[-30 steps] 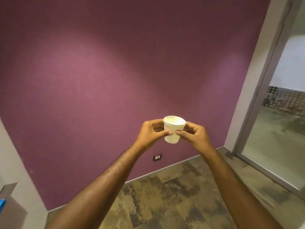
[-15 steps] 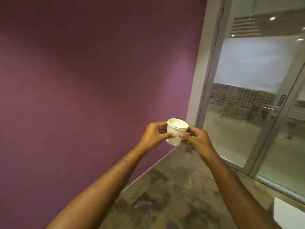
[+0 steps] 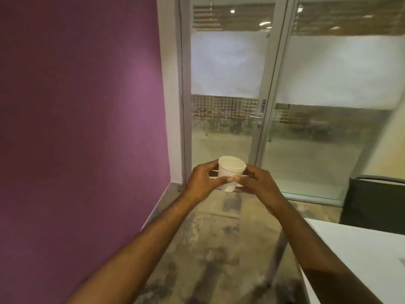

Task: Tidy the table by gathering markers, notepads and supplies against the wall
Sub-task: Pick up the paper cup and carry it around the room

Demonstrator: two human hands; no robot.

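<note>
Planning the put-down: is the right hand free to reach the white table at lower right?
Probably not yet: the right hand and left hand both grip the paper cup, though nothing blocks the table.

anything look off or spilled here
Nothing looks spilled or damaged. The white paper cup is upright, pinched between the left hand and right hand over the floor. One oddity: it is held away from the white table at lower right.

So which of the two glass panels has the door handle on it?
The left panel, next to the purple wall; its handle sits at its right edge.
</note>
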